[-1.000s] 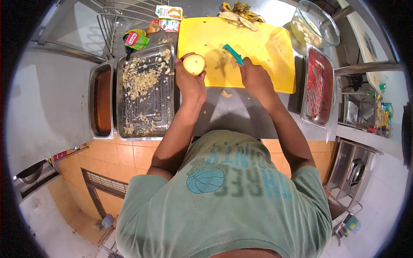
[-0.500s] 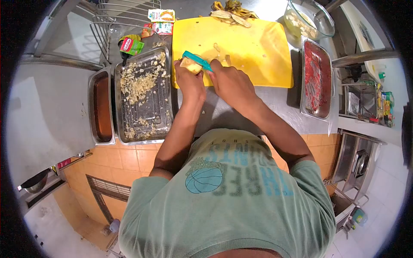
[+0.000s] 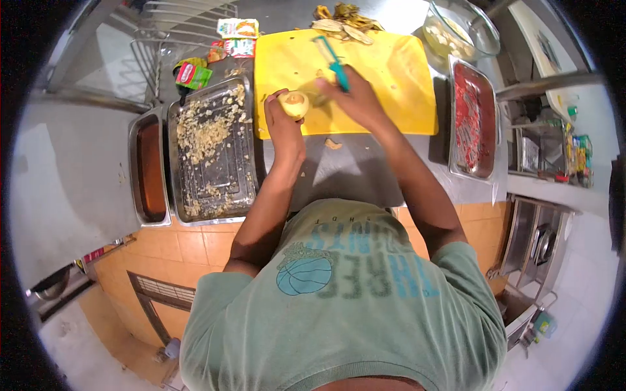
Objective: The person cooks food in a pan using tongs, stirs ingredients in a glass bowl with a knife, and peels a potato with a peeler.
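Observation:
My left hand [image 3: 283, 124] is wrapped around a peeled, pale yellow round piece of produce [image 3: 294, 105] with a brownish hollow on top; whether it is a potato or a fruit I cannot tell. It is held over the near left part of the yellow cutting board [image 3: 398, 85]. My right hand [image 3: 355, 98] grips a teal peeler [image 3: 334, 64] by its handle, the head pointing away from me and apart from the produce. Its fingertips are slightly blurred. A piece of peel [image 3: 332, 143] lies on the steel counter in front of the board.
Left of the board stand a metal tray [image 3: 212, 176] with pale crumbs and a narrow pan [image 3: 151, 169] of brown liquid. Food packets [image 3: 238, 38] and banana peels [image 3: 345, 25] lie behind. A glass bowl [image 3: 486, 39] and a red-smeared pan [image 3: 473, 124] stand right.
My right hand has swung the peeler away from the produce, to the right and forward. My left hand still holds the produce, now with its hollow showing. A peel piece now lies on the counter.

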The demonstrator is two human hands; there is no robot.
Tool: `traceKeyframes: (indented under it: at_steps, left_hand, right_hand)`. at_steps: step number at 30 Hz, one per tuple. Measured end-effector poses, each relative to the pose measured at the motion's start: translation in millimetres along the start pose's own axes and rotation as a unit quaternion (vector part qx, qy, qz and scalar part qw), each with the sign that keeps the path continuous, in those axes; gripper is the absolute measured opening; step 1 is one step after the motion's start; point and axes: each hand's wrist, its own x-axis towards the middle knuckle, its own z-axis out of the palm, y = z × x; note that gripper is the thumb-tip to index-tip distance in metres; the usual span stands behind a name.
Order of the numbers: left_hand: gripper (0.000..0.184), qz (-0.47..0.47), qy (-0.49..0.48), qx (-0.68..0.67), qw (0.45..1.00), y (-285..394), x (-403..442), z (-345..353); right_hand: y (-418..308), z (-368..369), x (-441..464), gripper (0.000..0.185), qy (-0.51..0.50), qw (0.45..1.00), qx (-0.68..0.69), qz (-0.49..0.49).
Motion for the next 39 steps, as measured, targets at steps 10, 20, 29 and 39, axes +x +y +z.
traceKeyframes:
  at_steps: [10,20,29,39]
  left_hand:
    - [0.035,-0.107,-0.044,-0.13,0.985,1,4,-17]
    - [0.041,-0.286,-0.157,-0.318,0.89,6,12,-25]
    - [0.038,-0.24,-0.114,-0.263,0.928,9,-3,-5]
    - [0.041,-0.219,-0.047,-0.261,0.939,5,-5,-6]
  right_hand:
    - [46,-6,8,0.043,0.051,0.993,-0.108,0.019]
    - [-12,1,-49,0.023,-0.03,0.989,-0.115,-0.088]
    - [-27,13,-61,0.022,-0.025,0.975,-0.2,-0.096]
    - [-53,19,-65,0.022,-0.067,0.966,-0.238,-0.073]
